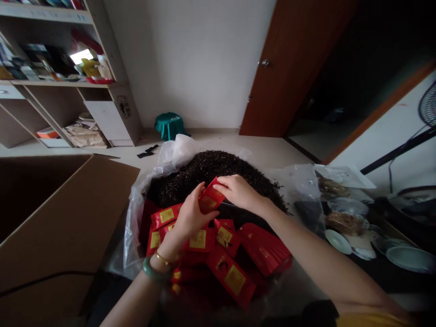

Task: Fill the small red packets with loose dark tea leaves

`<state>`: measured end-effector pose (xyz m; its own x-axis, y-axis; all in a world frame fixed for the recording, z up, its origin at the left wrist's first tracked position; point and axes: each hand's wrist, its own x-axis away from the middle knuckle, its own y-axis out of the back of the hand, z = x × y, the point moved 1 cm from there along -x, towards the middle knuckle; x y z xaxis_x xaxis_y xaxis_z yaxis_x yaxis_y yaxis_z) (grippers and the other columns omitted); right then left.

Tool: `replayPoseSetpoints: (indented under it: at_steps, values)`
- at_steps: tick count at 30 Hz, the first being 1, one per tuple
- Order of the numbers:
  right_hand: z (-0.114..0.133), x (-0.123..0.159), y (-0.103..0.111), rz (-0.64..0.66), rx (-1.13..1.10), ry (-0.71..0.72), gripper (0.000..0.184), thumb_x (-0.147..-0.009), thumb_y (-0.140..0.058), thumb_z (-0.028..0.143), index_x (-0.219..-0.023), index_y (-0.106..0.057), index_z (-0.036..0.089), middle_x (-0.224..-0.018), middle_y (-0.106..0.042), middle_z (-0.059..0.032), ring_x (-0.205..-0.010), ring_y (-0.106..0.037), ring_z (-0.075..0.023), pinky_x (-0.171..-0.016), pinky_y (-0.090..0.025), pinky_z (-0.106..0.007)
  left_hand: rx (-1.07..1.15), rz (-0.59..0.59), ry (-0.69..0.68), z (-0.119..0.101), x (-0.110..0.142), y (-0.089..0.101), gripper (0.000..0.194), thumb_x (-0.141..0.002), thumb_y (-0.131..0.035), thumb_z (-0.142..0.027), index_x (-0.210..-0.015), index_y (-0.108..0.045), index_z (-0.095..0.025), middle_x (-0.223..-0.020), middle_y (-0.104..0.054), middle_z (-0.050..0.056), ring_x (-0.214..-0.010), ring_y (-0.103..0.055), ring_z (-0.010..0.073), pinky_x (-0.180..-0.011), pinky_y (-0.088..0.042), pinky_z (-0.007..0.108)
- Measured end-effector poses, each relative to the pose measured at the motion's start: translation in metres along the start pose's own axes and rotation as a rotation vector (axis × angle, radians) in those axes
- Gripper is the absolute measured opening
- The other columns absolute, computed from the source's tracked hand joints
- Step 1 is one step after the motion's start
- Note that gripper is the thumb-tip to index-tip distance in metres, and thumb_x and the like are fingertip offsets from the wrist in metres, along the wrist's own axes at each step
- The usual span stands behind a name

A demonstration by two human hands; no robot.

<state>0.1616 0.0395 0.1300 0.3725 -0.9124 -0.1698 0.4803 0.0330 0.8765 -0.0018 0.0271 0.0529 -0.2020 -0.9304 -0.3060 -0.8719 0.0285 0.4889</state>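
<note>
A small red packet with a gold label (210,198) is held between my two hands over the pile. My left hand (191,212) wraps round its lower left side, thumb stretched along the bottom. At the packet's upper right corner, my right hand (238,190) pinches the edge. Beneath my hands lie several loose red packets (235,279) with yellow labels, and to the right a fanned stack of red packets (264,247). Behind them rises a heap of dark, dry tea-like leaves (221,165) inside a clear plastic bag (131,231).
An open cardboard box (68,218) stands at the left. On the right, dishes (410,259) and a plastic bowl (347,206) sit on a dark surface. Beyond are a shelf unit (109,118), a green-covered stool-like object (169,126), a brown door (289,68) and a fan (428,106).
</note>
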Motion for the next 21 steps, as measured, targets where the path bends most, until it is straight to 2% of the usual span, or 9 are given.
replayPoseSetpoints:
  at_steps: [2,4,6,9,11,13,17,21]
  values:
    - [0.010,-0.002,-0.010,-0.028,0.053,0.014,0.026,-0.093,-0.047,0.020,-0.072,-0.061,0.017,-0.064,-0.061,-0.0003,-0.062,-0.052,-0.0123,-0.075,-0.038,-0.027,-0.165,-0.138,-0.120,0.005,0.003,-0.004,0.078,-0.061,-0.081,-0.028,-0.131,-0.048,-0.018,-0.129,-0.059,0.014,-0.120,-0.054,0.0329,-0.103,-0.042,0.050]
    - [0.018,-0.004,-0.018,-0.007,0.026,0.030,0.027,-0.095,-0.043,0.019,-0.075,-0.061,0.017,-0.065,-0.061,0.0009,-0.062,-0.052,-0.0115,-0.086,-0.038,-0.030,-0.232,-0.187,-0.148,0.009,0.005,-0.004,0.068,-0.067,-0.077,-0.028,-0.128,-0.050,-0.018,-0.122,-0.064,0.014,-0.114,-0.059,0.0309,-0.098,-0.046,0.048]
    - [0.022,-0.005,-0.021,0.056,-0.062,0.017,0.028,-0.096,-0.042,0.022,-0.076,-0.061,0.017,-0.065,-0.061,0.0016,-0.062,-0.052,-0.0110,-0.088,-0.038,-0.030,-0.228,-0.177,-0.121,0.011,0.004,0.000,0.056,-0.070,-0.073,-0.026,-0.122,-0.054,-0.018,-0.115,-0.067,0.011,-0.105,-0.064,0.0273,-0.092,-0.051,0.042]
    - [0.019,-0.007,-0.018,0.162,-0.261,-0.068,0.033,-0.096,-0.042,0.032,-0.074,-0.061,0.016,-0.068,-0.062,0.0000,-0.065,-0.055,-0.0124,-0.072,-0.041,-0.026,-0.193,-0.130,-0.085,0.009,0.000,0.008,0.048,-0.070,-0.071,-0.022,-0.116,-0.058,-0.018,-0.108,-0.070,0.008,-0.096,-0.067,0.0234,-0.086,-0.054,0.036]
    - [0.013,-0.008,-0.015,0.172,-0.394,-0.125,0.035,-0.095,-0.041,0.034,-0.076,-0.063,0.015,-0.072,-0.065,-0.0014,-0.069,-0.057,-0.0134,-0.068,-0.042,-0.025,-0.181,-0.117,-0.090,0.006,-0.002,0.012,0.047,-0.069,-0.071,-0.019,-0.114,-0.059,-0.017,-0.105,-0.071,0.008,-0.093,-0.068,0.0225,-0.085,-0.054,0.035]
    - [0.008,-0.009,-0.016,0.185,-0.540,-0.160,0.036,-0.095,-0.042,0.035,-0.079,-0.066,0.013,-0.076,-0.068,-0.0029,-0.074,-0.060,-0.0145,-0.074,-0.044,-0.027,-0.173,-0.113,-0.127,0.004,-0.003,0.013,0.045,-0.068,-0.071,-0.018,-0.112,-0.061,-0.016,-0.106,-0.070,0.008,-0.093,-0.067,0.0226,-0.085,-0.054,0.035]
    - [0.005,-0.008,-0.025,0.322,-0.840,-0.168,0.034,-0.088,-0.053,0.040,-0.085,-0.072,0.012,-0.089,-0.074,-0.0060,-0.094,-0.065,-0.0184,-0.093,-0.044,-0.033,-0.159,-0.109,-0.198,0.006,-0.003,0.011,0.035,-0.070,-0.070,-0.016,-0.104,-0.065,-0.016,-0.103,-0.069,0.007,-0.090,-0.067,0.0204,-0.081,-0.055,0.031]
    - [0.008,-0.006,-0.027,0.376,-0.876,-0.128,0.028,-0.085,-0.058,0.035,-0.095,-0.073,0.014,-0.103,-0.074,-0.0064,-0.108,-0.063,-0.0189,-0.103,-0.040,-0.035,-0.162,-0.088,-0.191,0.011,-0.003,0.008,0.032,-0.069,-0.072,-0.014,-0.100,-0.066,-0.017,-0.094,-0.070,0.005,-0.082,-0.067,0.0181,-0.075,-0.055,0.028]
